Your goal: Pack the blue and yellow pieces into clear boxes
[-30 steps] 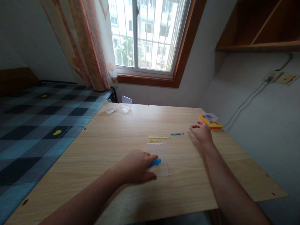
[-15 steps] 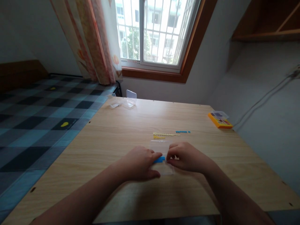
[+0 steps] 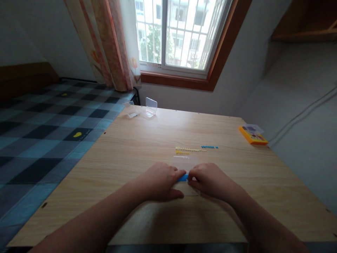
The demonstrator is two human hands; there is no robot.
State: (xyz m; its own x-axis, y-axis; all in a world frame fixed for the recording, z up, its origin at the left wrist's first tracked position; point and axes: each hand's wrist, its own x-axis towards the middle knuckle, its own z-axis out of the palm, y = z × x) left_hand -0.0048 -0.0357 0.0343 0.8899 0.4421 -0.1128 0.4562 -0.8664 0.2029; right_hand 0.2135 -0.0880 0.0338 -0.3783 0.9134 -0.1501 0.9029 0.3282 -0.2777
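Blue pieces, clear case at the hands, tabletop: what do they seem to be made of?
Blue pieces: probably smooth plastic, from their even, saturated color.
Clear case: likely glossy plastic; it is see-through, with a bright line along its far edge.
Tabletop: wood or wood-look laminate, pale grain, soft sheen.

Pale wood grain and clear plastic, as I see it from here.
At my end the tabletop (image 3: pixel 137 147) reads as smooth wood-grained board with a soft sheen near its far edge; on it I make out a see-through plastic case (image 3: pixel 184 161), smooth blue plastic strips (image 3: pixel 182 178), shiny clear plastic boxes (image 3: pixel 151 106), an orange plastic box (image 3: pixel 250 138), a cloth bedspread (image 3: pixel 89 112) beyond, and a wooden window frame (image 3: pixel 179 81).
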